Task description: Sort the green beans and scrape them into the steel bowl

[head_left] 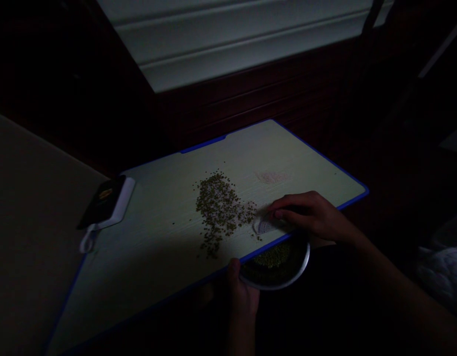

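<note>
A pile of small greenish grains [221, 210] lies spread on a pale tabletop with a blue rim [157, 247]. My right hand [310, 215] rests on the table just right of the pile, fingers curled and pressed down beside a small pale card or scrap [263, 226]. My left hand [243, 291] grips the rim of a round metal plate [300, 269] held just under the table's near edge. The plate holds a heap of the same grains [274, 257].
A dark phone on a white power bank with a looped cable [109, 205] lies at the table's left end. A beige surface [24, 222] adjoins on the left. A pale slatted panel [231, 39] is behind. The surroundings are very dark.
</note>
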Demonstrator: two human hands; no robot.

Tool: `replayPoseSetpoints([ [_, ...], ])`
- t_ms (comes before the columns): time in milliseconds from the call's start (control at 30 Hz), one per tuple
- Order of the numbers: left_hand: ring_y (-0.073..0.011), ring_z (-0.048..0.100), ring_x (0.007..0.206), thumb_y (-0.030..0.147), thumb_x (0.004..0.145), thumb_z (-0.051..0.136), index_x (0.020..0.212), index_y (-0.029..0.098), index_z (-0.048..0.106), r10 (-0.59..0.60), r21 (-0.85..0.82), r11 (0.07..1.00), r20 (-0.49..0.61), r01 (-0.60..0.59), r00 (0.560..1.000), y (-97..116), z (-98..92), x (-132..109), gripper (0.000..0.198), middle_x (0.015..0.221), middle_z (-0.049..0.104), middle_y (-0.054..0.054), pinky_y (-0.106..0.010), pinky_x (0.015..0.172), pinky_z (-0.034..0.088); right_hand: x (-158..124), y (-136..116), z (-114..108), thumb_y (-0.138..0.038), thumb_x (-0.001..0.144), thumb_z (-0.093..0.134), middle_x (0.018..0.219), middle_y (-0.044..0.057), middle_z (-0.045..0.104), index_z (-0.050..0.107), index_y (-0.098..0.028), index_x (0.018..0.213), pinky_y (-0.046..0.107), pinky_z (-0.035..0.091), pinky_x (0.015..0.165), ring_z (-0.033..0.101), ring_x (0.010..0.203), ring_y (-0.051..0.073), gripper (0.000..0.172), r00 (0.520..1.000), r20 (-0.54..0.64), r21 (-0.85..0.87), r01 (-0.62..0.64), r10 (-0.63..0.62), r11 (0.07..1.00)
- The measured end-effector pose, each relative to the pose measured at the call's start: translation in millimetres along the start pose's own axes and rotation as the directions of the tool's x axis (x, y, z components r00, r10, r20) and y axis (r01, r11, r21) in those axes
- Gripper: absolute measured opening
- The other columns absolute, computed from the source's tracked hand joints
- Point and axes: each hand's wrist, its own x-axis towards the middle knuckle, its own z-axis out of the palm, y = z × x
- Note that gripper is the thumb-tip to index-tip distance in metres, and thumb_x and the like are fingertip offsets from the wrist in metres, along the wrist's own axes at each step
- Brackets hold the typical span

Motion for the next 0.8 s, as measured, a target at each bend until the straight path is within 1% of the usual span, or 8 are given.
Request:
replayPoseSetpoints([
  [133, -0.0353, 0.048, 0.137, 0.043, 0.065, 0.077, 0.135, 0.022, 0.057, -0.003, 0.025, 1.0, -0.007, 0.003, 1.0, 0.4, -0.4, -0.3, 0.076, 0.133, 0.067, -0.011, -0.054, 0.117, 0.033, 0.3, -2.4, 0.3, -0.036, 0.096, 0.062, 0.111, 0.003, 0.075, 0.074, -0.024, 0.116, 0.029, 0.053, 0.089, 0.07, 0.1, 0.018, 0.026, 1.0, -0.012, 0.009, -0.019, 0.019, 1.0],
  [267, -0.0332, 0.05, 0.136, 0.041, 0.066, 0.074, 0.134, 0.023, 0.058, 0.021, 0.053, 0.998, -0.031, -0.02, 0.999, 1.3, 1.5, -1.3, 0.072, 0.128, 0.07, -0.01, -0.051, 0.116, 0.035, 0.5, -1.6, 1.0, -0.035, 0.096, 0.063, 0.11, 0.002, 0.075, 0.074, -0.024, 0.114, 0.027, 0.053, 0.088, 0.07, 0.099, 0.017, 0.024, 1.0, -0.012, 0.01, -0.019, 0.019, 1.0],
  [367, -0.034, 0.053, 0.133, 0.043, 0.067, 0.074, 0.13, 0.02, 0.059, 0.002, 0.038, 0.999, -0.038, -0.001, 0.999, 1.4, 2.7, -1.7, 0.069, 0.124, 0.072, -0.011, -0.052, 0.115, 0.037, 0.5, 0.2, 1.2, -0.035, 0.096, 0.062, 0.11, 0.003, 0.075, 0.074, -0.024, 0.117, 0.028, 0.053, 0.088, 0.07, 0.1, 0.017, 0.026, 1.0, -0.012, 0.003, -0.011, 0.011, 1.0],
  [467, -0.0352, 0.057, 0.128, 0.042, 0.064, 0.075, 0.125, 0.019, 0.062, -0.015, 0.005, 1.0, -0.062, 0.016, 0.998, 1.3, 4.5, -2.0, 0.066, 0.12, 0.073, -0.012, -0.053, 0.113, 0.04, 0.3, 1.2, 1.1, -0.036, 0.096, 0.062, 0.11, 0.003, 0.075, 0.074, -0.025, 0.117, 0.03, 0.054, 0.088, 0.07, 0.098, 0.017, 0.027, 1.0, -0.016, -0.003, -0.012, 0.012, 1.0],
  [533, -0.036, 0.058, 0.127, 0.041, 0.061, 0.077, 0.122, 0.018, 0.064, -0.014, 0.008, 1.0, -0.082, 0.015, 0.997, 1.2, 5.7, -2.0, 0.067, 0.117, 0.074, -0.013, -0.053, 0.114, 0.038, 0.0, 1.1, 1.2, -0.038, 0.096, 0.063, 0.109, 0.002, 0.076, 0.074, -0.026, 0.116, 0.03, 0.054, 0.087, 0.07, 0.097, 0.017, 0.027, 1.0, -0.02, 0.006, -0.014, 0.014, 1.0],
  [633, -0.0385, 0.057, 0.127, 0.044, 0.059, 0.078, 0.12, 0.016, 0.065, -0.002, 0.024, 1.0, -0.063, 0.004, 0.998, 0.6, 5.7, -1.4, 0.067, 0.114, 0.075, -0.014, -0.057, 0.115, 0.036, -0.3, 0.6, 1.4, -0.037, 0.095, 0.063, 0.109, 0.001, 0.076, 0.074, -0.027, 0.117, 0.029, 0.054, 0.088, 0.07, 0.098, 0.016, 0.026, 1.0, -0.019, 0.023, -0.012, 0.012, 1.0],
  [733, -0.0362, 0.054, 0.132, 0.043, 0.062, 0.079, 0.124, 0.02, 0.063, 0.021, 0.004, 1.0, -0.027, -0.021, 0.999, 0.0, 3.7, -0.7, 0.069, 0.121, 0.073, -0.011, -0.055, 0.118, 0.032, -0.7, 0.9, 1.6, -0.035, 0.096, 0.063, 0.11, 0.0, 0.075, 0.074, -0.027, 0.117, 0.028, 0.053, 0.088, 0.07, 0.1, 0.015, 0.025, 1.0, -0.017, 0.016, -0.015, 0.016, 1.0],
  [800, -0.0352, 0.05, 0.135, 0.041, 0.061, 0.08, 0.127, 0.021, 0.061, 0.016, -0.006, 1.0, -0.023, -0.016, 1.0, 0.1, 2.7, -0.7, 0.072, 0.125, 0.071, -0.01, -0.054, 0.12, 0.028, -0.7, 1.3, 1.6, -0.034, 0.096, 0.063, 0.109, 0.0, 0.075, 0.074, -0.027, 0.116, 0.027, 0.053, 0.087, 0.07, 0.099, 0.015, 0.024, 1.0, -0.019, 0.017, -0.018, 0.019, 1.0],
])
